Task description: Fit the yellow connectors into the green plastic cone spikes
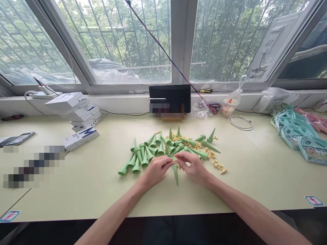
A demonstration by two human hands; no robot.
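Observation:
My left hand (157, 168) and my right hand (192, 166) meet over the pale table (84, 183), fingers pinched together on one green cone spike (175, 175) that points down toward me. Just beyond them lies a pile of several green cone spikes (153, 149), some lying in a row, a few standing upright. Small yellow plastic pieces (219, 166) are scattered among and to the right of the pile. Whether my fingers also hold a yellow piece is hidden.
A dark tablet (170, 98) stands on a wooden holder at the back. White boxes (76, 112) are stacked at back left, a phone (20, 137) far left. Teal and pink plastic parts (298, 132) lie at right, with a bottle (231, 102), cable and bags.

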